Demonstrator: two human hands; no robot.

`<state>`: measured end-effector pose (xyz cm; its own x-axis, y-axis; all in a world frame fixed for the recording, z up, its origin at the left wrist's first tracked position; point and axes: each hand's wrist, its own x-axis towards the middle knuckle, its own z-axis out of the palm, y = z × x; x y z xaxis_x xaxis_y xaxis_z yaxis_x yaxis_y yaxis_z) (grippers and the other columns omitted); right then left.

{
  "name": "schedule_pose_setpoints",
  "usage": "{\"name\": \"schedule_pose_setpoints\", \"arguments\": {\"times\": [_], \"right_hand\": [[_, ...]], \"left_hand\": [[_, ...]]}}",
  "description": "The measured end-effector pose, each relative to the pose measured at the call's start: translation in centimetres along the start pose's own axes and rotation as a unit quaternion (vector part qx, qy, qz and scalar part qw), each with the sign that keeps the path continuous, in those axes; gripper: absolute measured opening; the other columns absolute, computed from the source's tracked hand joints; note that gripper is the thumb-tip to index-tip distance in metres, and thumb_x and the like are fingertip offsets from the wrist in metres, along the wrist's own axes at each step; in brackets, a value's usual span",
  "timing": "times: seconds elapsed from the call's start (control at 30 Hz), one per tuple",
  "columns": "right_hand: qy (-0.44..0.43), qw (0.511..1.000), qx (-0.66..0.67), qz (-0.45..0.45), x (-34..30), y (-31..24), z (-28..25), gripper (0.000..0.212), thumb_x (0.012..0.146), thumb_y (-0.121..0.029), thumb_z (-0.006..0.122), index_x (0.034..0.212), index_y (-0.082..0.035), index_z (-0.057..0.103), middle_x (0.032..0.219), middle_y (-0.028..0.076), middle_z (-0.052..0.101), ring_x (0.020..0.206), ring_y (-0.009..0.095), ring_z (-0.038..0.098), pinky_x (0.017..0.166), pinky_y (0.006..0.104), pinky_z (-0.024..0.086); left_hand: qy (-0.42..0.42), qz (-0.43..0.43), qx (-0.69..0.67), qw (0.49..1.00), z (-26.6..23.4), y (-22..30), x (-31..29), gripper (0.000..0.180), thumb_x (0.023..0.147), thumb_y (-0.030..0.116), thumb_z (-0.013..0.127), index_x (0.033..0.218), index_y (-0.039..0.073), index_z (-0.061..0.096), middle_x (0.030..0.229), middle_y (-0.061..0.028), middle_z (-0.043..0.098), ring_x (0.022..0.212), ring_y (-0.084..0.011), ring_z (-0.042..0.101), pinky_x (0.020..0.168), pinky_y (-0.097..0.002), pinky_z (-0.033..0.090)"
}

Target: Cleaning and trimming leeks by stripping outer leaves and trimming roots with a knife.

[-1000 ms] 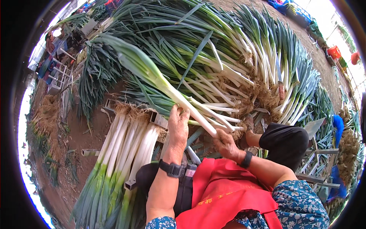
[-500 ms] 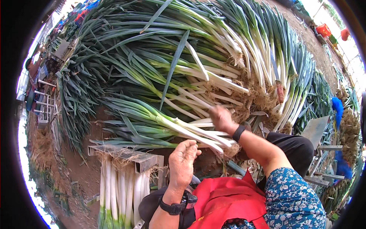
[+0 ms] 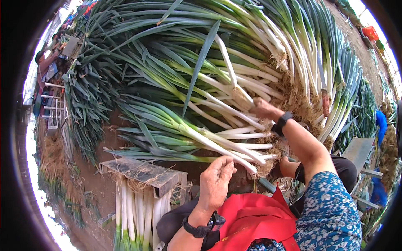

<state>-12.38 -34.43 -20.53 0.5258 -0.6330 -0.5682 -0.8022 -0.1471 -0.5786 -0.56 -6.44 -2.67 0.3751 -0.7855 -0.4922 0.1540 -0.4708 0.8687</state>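
My right hand (image 3: pixel 264 109) reaches forward into the heap of leeks (image 3: pixel 247 69). Its fingers close at the pale, brownish-sheathed end of a leek (image 3: pixel 242 98); its fingertips are partly hidden. Closer to me, my left hand (image 3: pixel 217 178) is curled, thumb against fingers, with nothing visible in it. Just past its fingertips lie the white shanks of a few separate leeks (image 3: pixel 228 151), roots toward the right and green leaves toward the left. A knife with a reddish-brown handle (image 3: pixel 325 103) rests on the leeks at the right, its blade pointing away.
A metal bench (image 3: pixel 140 170) stands at the left, with a row of leeks (image 3: pixel 136 209) below its edge. At the right are another metal stool (image 3: pixel 354 152) and blue sheeting (image 3: pixel 380 129). Another person (image 3: pixel 45 65) is at far left. More leek leaves (image 3: pixel 90 104) cover the left side.
My right hand has moved forward and right, from the near leeks to the heap, where a brownish leek end now shows beside it. My left hand stays curled. The view has shifted slightly.
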Motion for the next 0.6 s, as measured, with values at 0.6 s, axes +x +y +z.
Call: {"name": "schedule_pose_setpoints", "arguments": {"times": [0.6], "right_hand": [[0.016, 0.956, -0.232, -0.179, -14.6, -4.7, 5.8, 0.051, 0.085, -0.030, 0.067, 0.121, 0.004, 0.054, 0.098, 0.020, 0.066, 0.095, 0.027, 0.065, 0.081, 0.0395, 0.052]], "left_hand": [[0.230, -0.101, -0.273, 0.929, 0.2, -5.7, 1.6, 0.013, 0.086, 0.007, 0.060, 0.094, -0.003, 0.058, 0.073, -0.0101, 0.063, 0.059, -0.0204, 0.065, 0.056, -0.0331, 0.053]]}}
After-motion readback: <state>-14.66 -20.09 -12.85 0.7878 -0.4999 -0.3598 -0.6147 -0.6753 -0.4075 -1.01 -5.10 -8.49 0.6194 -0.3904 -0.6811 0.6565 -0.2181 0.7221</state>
